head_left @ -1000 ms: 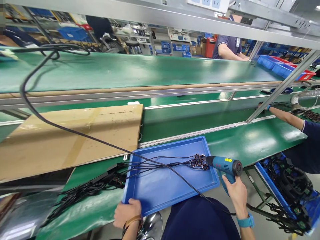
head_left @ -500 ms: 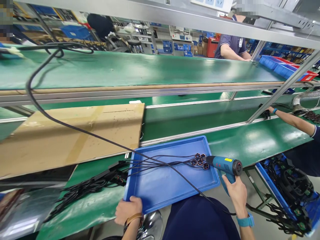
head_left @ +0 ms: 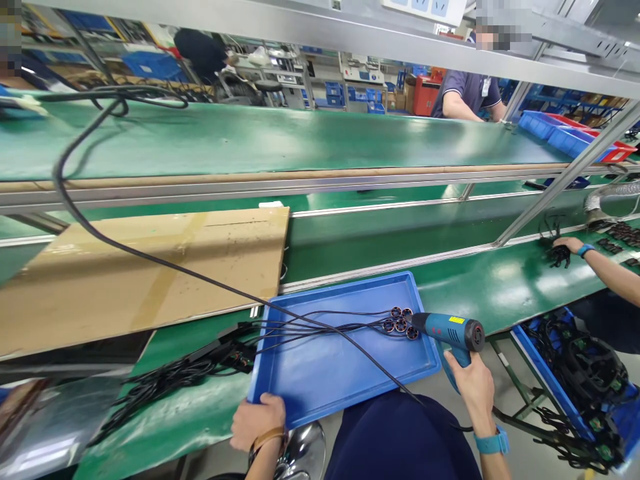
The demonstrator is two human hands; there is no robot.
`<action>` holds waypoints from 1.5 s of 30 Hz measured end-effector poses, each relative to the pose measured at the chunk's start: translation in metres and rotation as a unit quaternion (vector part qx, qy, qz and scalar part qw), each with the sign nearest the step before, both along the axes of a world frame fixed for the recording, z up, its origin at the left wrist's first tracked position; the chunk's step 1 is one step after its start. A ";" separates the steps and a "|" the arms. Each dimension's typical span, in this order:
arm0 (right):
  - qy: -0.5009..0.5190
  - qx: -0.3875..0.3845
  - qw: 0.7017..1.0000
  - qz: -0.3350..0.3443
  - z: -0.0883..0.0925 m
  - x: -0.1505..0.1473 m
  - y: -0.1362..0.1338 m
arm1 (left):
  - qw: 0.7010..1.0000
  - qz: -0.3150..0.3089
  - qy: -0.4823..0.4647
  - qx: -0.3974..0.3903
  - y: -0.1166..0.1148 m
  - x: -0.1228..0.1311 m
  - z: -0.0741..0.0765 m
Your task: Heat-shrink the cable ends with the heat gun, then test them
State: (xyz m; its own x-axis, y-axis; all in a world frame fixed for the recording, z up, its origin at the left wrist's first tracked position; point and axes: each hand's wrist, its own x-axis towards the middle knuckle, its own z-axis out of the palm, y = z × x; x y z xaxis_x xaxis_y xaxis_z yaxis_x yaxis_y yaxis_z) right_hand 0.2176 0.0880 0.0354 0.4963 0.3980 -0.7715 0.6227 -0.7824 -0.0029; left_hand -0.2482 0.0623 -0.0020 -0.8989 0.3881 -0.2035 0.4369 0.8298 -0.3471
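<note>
My right hand [head_left: 475, 387] is wrapped round the handle of a blue-and-black heat gun [head_left: 447, 331]. Its nozzle points left, close over several small round parts [head_left: 401, 325] with copper-coloured rims. These lie in the right half of a shallow blue tray [head_left: 345, 373], each on a thin black cable [head_left: 320, 327]. The cables run left over the tray's edge to a dark bundle [head_left: 185, 370] on the green bench. My left hand [head_left: 259, 421] grips the tray's near left corner, fingers curled over the rim. The heat gun's power cord [head_left: 210, 277] passes diagonally above the tray.
A cardboard sheet [head_left: 165, 267] lies at left. A metal upright [head_left: 560, 177] and shelf beam [head_left: 300, 37] frame the bench. At right, a co-worker's hand [head_left: 570, 245] holds black parts above the bench; a blue bin [head_left: 533, 353] of black parts stands below. Another person works behind.
The co-worker's hand at right has moved right and slightly nearer with the black parts. My hands, the heat gun and the tray stay almost still.
</note>
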 end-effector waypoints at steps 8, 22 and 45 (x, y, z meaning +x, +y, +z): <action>-0.007 0.010 0.999 0.029 -0.010 0.000 0.013 | 1.000 -0.005 0.002 -0.007 -0.004 -0.006 -0.005; -0.004 0.012 0.999 0.032 -0.016 -0.004 0.022 | 1.000 -0.006 0.001 -0.008 -0.002 -0.004 -0.003; 0.003 0.016 1.000 0.023 -0.012 -0.009 0.028 | 1.000 -0.018 0.020 -0.010 -0.012 -0.013 -0.013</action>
State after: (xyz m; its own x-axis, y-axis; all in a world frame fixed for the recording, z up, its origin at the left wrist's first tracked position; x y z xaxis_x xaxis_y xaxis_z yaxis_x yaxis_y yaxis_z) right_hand 0.2083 0.1157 0.0232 0.4715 0.4459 -0.7608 0.6587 -0.7517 -0.0323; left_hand -0.2610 0.0502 -0.0152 -0.8920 0.4165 -0.1758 0.4517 0.8067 -0.3810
